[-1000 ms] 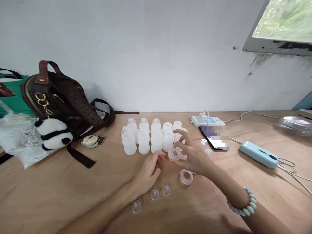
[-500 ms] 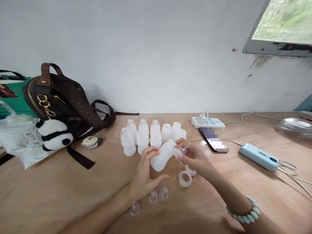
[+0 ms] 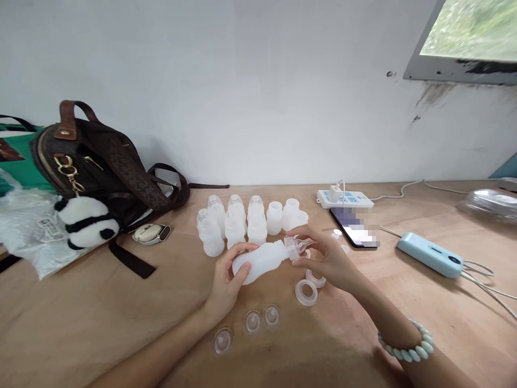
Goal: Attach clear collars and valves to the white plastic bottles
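My left hand point(image 3: 228, 277) is closed around the body of a white baby bottle point(image 3: 260, 262), which lies tilted with its neck to the right. My right hand point(image 3: 321, 253) pinches a clear nipple with its collar ring point(image 3: 291, 248) at the bottle's mouth; I cannot tell whether it is threaded on. Below that hand lie loose collar rings point(image 3: 306, 292). Clear nipples point(image 3: 252, 321) rest on the table nearer to me. Behind the held bottle stand several capped bottles point(image 3: 212, 240) in rows, and open bottles point(image 3: 275, 218) to their right.
A dark backpack point(image 3: 97, 156) with a panda plush point(image 3: 86, 222) stands at left, a computer mouse point(image 3: 148, 234) beside it. At right are a power strip point(image 3: 357, 200), a phone point(image 3: 351, 229), a blue power bank point(image 3: 430, 257) with cables and a clear plastic container point(image 3: 490, 203).
My left hand has closed around the bottle, which has turned more level. The nipple and ring in my right hand now line up with its mouth. The view shifted slightly.
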`<action>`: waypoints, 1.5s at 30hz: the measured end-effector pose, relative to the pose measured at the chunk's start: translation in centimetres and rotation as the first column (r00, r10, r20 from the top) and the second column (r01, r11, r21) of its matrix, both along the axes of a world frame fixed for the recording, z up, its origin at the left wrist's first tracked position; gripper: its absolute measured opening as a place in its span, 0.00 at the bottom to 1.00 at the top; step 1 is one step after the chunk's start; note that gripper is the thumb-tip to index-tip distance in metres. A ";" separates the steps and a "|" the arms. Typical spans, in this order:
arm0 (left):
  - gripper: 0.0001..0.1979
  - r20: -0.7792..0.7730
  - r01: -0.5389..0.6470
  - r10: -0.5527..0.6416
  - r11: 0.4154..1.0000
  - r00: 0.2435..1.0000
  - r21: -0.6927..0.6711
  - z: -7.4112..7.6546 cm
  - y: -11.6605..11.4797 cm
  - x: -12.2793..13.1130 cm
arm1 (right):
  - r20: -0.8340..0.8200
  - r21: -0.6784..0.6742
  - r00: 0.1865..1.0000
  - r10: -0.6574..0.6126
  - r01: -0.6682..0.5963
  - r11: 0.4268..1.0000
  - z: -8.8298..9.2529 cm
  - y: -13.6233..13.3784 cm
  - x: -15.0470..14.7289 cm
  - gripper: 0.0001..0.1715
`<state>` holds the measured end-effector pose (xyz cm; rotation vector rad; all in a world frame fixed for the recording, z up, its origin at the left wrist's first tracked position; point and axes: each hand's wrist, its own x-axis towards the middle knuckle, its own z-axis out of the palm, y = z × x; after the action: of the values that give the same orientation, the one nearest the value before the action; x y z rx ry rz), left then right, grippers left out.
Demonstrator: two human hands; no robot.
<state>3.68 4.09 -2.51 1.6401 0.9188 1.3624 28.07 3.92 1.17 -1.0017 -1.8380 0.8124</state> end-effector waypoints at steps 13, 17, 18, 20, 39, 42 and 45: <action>0.17 0.361 0.234 -0.073 0.875 0.930 -0.424 0.0 0.1 0.7 | 0.005 0.068 0.999 0.053 -0.053 0.996 0.2 -0.6 -0.9 0.20; 0.18 0.378 0.251 -0.073 0.860 0.923 -0.445 0.2 0.2 0.8 | 0.047 0.142 0.998 0.043 -0.049 0.989 0.3 -0.8 -1.1 0.17; 0.18 0.372 0.249 -0.074 0.858 0.925 -0.449 0.2 0.2 0.8 | 0.062 0.161 0.997 0.038 -0.048 0.986 0.4 -0.8 -1.2 0.16; 0.19 0.356 0.240 -0.071 0.857 0.932 -0.457 0.2 0.2 0.8 | 0.089 0.196 0.996 0.029 -0.047 0.979 0.5 -0.9 -1.3 0.15; 0.11 -0.061 0.113 -0.113 0.993 0.992 0.010 -0.3 -0.5 0.4 | 0.011 -0.228 0.999 -0.031 0.033 0.973 -0.3 -0.6 -0.8 0.15; 0.12 -0.065 0.097 -0.097 0.995 0.993 -0.004 -0.3 -0.4 0.4 | 0.006 -0.262 0.999 0.040 -0.037 0.964 0.3 -0.7 -0.5 0.18; 0.12 -0.071 0.111 -0.111 0.994 0.991 -0.010 -0.2 -0.4 0.4 | 0.071 -0.290 0.997 -0.004 0.025 0.957 -0.1 -0.5 -0.7 0.17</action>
<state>4.11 3.67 -2.72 1.7189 0.8586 1.2314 27.34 3.42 1.07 -1.2398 -1.7998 1.0733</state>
